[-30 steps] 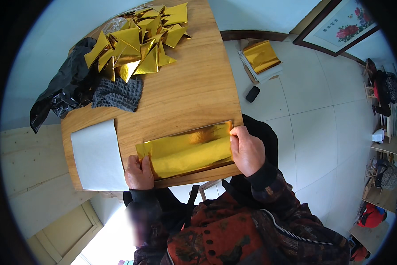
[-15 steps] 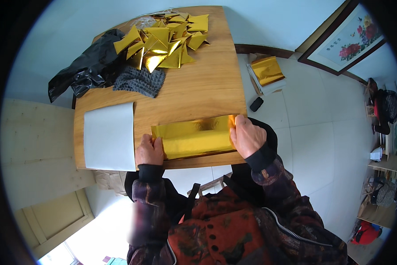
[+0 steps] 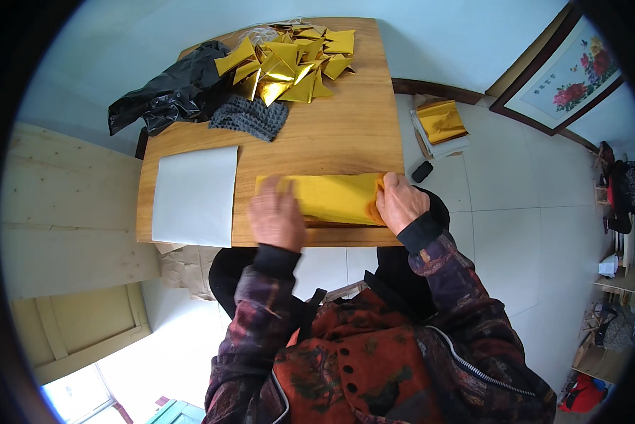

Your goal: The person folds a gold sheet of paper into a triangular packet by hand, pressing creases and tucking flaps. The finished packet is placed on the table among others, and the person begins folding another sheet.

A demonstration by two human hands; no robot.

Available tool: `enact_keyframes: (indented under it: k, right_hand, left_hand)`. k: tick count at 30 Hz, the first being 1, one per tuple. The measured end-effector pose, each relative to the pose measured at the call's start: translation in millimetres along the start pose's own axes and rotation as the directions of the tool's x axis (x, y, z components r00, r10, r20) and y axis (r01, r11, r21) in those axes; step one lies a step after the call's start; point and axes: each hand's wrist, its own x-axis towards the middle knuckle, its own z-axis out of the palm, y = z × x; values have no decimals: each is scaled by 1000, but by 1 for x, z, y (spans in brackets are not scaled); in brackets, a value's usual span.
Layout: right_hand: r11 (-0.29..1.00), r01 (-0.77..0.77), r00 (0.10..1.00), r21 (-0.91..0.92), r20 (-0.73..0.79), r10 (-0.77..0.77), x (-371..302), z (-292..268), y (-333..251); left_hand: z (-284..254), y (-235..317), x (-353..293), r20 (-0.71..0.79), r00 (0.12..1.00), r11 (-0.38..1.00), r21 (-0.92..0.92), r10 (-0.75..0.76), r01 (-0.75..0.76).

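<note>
A strip of shiny gold foil paper lies lengthwise near the front edge of the wooden table, bent or folded along its length. My right hand is closed on its right end, thumb and fingers gripping the paper. Over the strip's left end is my left hand, back up and smeared by motion, so its grip does not show. Left of that hand, a pale grey sheet rests flat with its near edge slightly past the table's front.
Folded gold foil pieces are heaped at the table's far side, beside a black plastic bag and a grey knitted cloth. More gold sheets and a small black object are on the tiled floor to the right.
My left hand has let go of the strip's left edge and moved over its top, blurring. The strip looks narrower from front to back. My right hand keeps its end; the view has shifted slightly.
</note>
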Motion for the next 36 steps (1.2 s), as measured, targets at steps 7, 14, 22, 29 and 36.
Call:
enact_keyframes:
  k: [7, 14, 22, 29, 36]
  right_hand:
    - [1000, -23, 998, 4, 55, 23, 2, 3, 4]
    - [999, -22, 998, 50, 60, 19, 2, 0, 3]
    - [999, -34, 994, 32, 110, 31, 3, -3, 3]
    - [997, -31, 993, 64, 120, 23, 4, -6, 4]
    - [996, -23, 997, 90, 74, 16, 2, -1, 5]
  left_hand:
    - [27, 88, -23, 270, 862, 900, -204, 430, -385]
    - [15, 48, -50, 353, 845, 916, -162, 402, -367]
    - [1, 0, -82, 344, 904, 966, -53, 255, -252]
    - [-16, -26, -105, 308, 951, 995, 85, 21, -49]
    - [-30, 9, -77, 257, 965, 999, 5, 45, -48]
